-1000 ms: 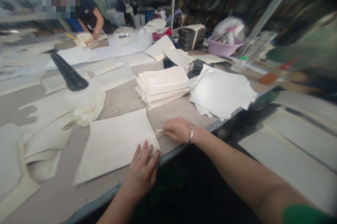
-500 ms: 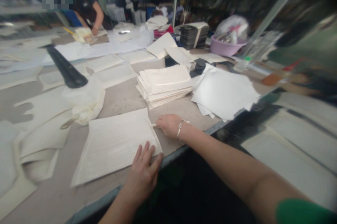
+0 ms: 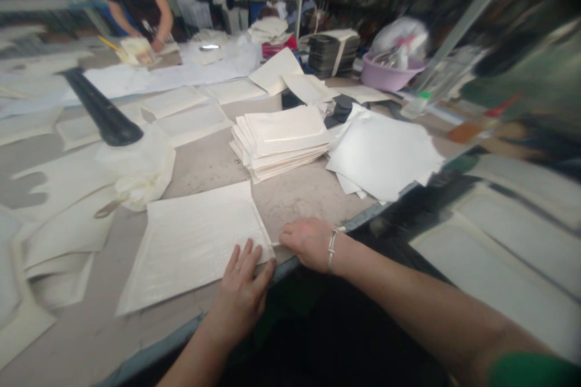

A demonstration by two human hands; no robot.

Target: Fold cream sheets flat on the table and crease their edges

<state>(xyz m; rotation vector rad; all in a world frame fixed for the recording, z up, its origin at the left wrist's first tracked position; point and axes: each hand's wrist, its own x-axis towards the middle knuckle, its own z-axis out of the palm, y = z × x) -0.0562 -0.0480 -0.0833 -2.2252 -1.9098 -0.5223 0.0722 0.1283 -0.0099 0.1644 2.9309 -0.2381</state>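
Note:
A square white textured sheet [image 3: 190, 241] lies flat on the grey table [image 3: 213, 163] just in front of me. My left hand [image 3: 242, 293] rests flat on the sheet's near right corner, fingers stretched out. My right hand [image 3: 308, 241], with a bracelet at the wrist, sits beside the sheet's right edge near the table's front edge. Its fingers are pinched on a small pale stick-like tool whose tip touches the sheet's edge. A stack of similar sheets [image 3: 279, 138] stands behind, and a loose pile of smooth white sheets [image 3: 385, 157] lies to its right.
A black cone-shaped object [image 3: 102, 111] on crumpled white material [image 3: 140, 169] lies at the left. More white pieces cover the table's left and far side. A purple basin [image 3: 388, 78] and dark stacked pieces [image 3: 331, 54] stand at the back. Another person [image 3: 136, 11] works far left.
My right hand slid up along the sheet's right edge, then came back down toward the near corner. My left hand stayed pressed on the sheet.

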